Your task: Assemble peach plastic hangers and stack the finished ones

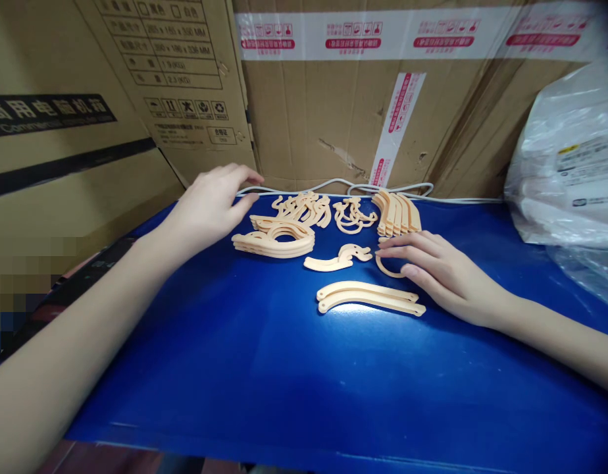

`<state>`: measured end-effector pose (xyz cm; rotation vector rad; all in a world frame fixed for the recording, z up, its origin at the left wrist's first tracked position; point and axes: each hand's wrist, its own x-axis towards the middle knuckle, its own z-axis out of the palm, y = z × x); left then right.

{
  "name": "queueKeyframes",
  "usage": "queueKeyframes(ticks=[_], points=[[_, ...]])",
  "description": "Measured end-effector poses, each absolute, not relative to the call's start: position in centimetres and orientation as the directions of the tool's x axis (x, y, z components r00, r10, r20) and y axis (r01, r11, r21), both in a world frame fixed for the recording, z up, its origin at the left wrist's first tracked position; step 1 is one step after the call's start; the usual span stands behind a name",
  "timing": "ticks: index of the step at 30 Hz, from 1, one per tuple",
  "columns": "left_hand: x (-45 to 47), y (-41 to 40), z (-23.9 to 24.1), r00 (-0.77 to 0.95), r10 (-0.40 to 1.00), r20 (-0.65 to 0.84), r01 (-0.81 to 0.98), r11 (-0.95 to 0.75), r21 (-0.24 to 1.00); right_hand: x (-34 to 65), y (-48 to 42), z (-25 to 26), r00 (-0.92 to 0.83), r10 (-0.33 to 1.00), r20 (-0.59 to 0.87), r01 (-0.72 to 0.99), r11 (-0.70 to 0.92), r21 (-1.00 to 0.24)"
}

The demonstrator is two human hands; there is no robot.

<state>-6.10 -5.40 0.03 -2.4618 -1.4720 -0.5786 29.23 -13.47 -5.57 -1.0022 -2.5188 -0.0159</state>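
Peach-coloured flat plastic cut-out pieces lie sorted in groups on a blue board [284,368]. My left hand [210,204] hovers with loosely spread fingers just left of a stack of curved pieces [274,240], holding nothing. My right hand [432,266] lies flat with its fingers stretched over a thin curved ring piece [385,268], next to a hooked piece [338,258]. Two long arc strips [370,297] lie in front of that hand. Further back sit a pile of wavy pieces [304,209], a small curly pile [352,216] and an upright row of arcs [397,214].
Cardboard boxes [333,99] wall in the back and left. A white cable [383,191] runs along the board's far edge. A crinkled plastic bag [570,164] sits at the right. The board's near edge [284,454] drops off towards me.
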Motion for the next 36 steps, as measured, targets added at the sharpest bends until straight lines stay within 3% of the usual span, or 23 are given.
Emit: queueKeyframes(ticks=[5, 8, 13, 23, 30, 36], points=[[-2.0, -9.2, 0.0, 0.621, 0.584, 0.523, 0.714, -0.696, -0.071, 29.3, -13.4, -5.7, -0.601, 0.662, 0.448, 0.697, 0.708, -0.112], [0.2, -11.2, -1.0, 0.777, 0.440, 0.450, 0.538, -0.835, -0.114, 29.5, -13.3, -5.8, -0.607, 0.666, 0.434, 0.710, 0.700, -0.080], [2.5, -12.9, -3.4, 0.894, 0.258, 0.367, 0.358, -0.903, -0.239, 29.5, -13.2, -6.0, -0.599, 0.677, 0.428, 0.718, 0.691, -0.086], [2.9, -12.8, -4.5, 0.902, 0.263, 0.343, 0.349, -0.911, -0.218, 29.3, -13.2, -6.0, -0.560, 0.706, 0.434, 0.751, 0.653, -0.094], [2.5, -12.6, -4.1, 0.909, 0.315, 0.274, 0.349, -0.933, -0.086, 29.4, -13.0, -6.2, -0.533, 0.729, 0.430, 0.775, 0.625, -0.098], [2.3, -12.6, -4.0, 0.903, 0.329, 0.275, 0.352, -0.935, -0.036, 30.2, -12.6, -5.8, -0.627, 0.666, 0.405, 0.740, 0.672, 0.040]])
